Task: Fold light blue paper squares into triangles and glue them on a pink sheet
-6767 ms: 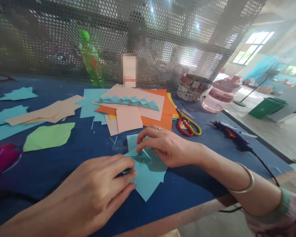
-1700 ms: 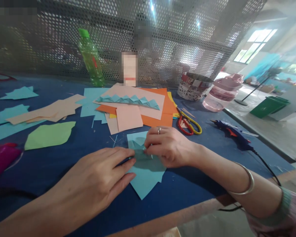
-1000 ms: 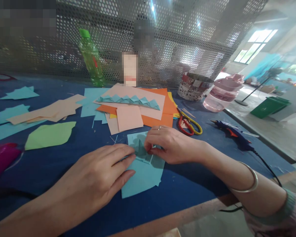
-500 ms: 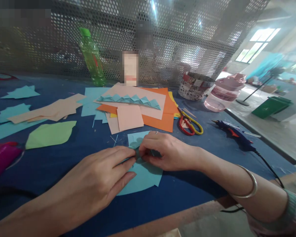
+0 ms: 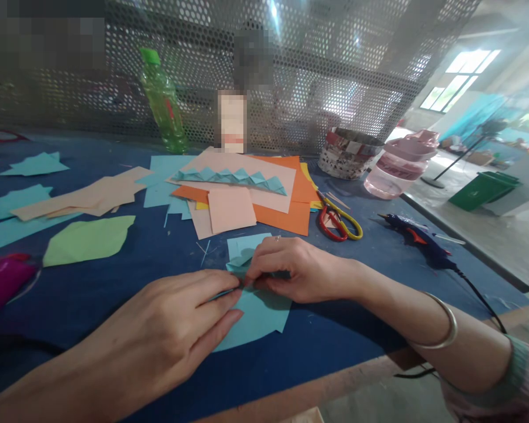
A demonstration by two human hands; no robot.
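Observation:
Both of my hands meet over light blue paper [image 5: 260, 320] on the blue tabletop. A small folded piece of blue paper [image 5: 240, 260] stands up from it. My right hand [image 5: 291, 267] pinches this folded piece between thumb and fingers; the pinch partly hides it. From the left, my left hand [image 5: 180, 323] reaches in with fingers stretched out, its index and middle fingertips touching the paper beside the pinch and its thumb held apart. Just beyond lies a strip of folded blue triangles [image 5: 231, 178] on a pale pink sheet [image 5: 268, 197].
Scissors [image 5: 339, 220] and a glue gun [image 5: 418, 238] lie on the right. Behind them stand a patterned pot [image 5: 348, 155] and a pink bottle [image 5: 401, 167]. A green bottle [image 5: 163, 106] is by the mesh panel. Green paper [image 5: 90, 239] and a magenta object [image 5: 4, 282] lie left.
The right fingers have shifted slightly, and more of the folded blue paper shows beside them. My left hand has moved a little lower. The other things stay in place.

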